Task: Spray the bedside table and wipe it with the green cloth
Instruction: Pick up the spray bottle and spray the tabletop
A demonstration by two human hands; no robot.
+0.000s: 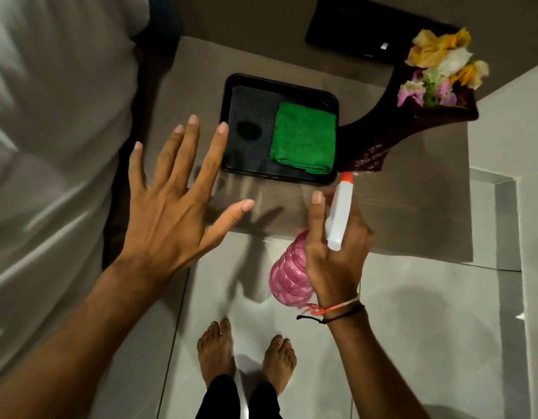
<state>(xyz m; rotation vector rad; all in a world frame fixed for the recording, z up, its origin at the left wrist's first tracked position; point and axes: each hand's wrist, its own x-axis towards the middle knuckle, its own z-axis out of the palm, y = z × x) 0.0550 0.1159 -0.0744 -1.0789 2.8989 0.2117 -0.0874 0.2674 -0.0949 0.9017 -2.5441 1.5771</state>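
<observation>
On the bedside table [413, 207], a pale wood-grain top seen from above, a black tray [231, 122] sits near the middle, and the green cloth [304, 137] lies folded in the tray's right half, untouched by either hand. Just right of the tray stands a dark vase [391, 128] with a flared mouth holding yellow, white and pink flowers [443, 65]; its foot is close beside the tray's near right corner. Behind the vase, a flat black object [352, 34] is set against the wall (what it is cannot be told).

The right hand [337, 252] is wrapped around the neck of a spray bottle [289, 276] with a pink ribbed body and a white trigger head, whose orange nozzle [346, 177] points toward the tabletop near the tray's front edge. The bottle hangs in the air over the table's near edge, its body tilted back toward the person. Thin orange and dark cords [337, 309] circle that wrist.

The left hand [177, 207] is held flat with fingers spread wide and palm down, gripping nothing, above the table's left front corner and beside the tray. White bedding [50, 116] fills the left side. Below, two bare feet [246, 358] stand on pale floor tiles [382, 328].
</observation>
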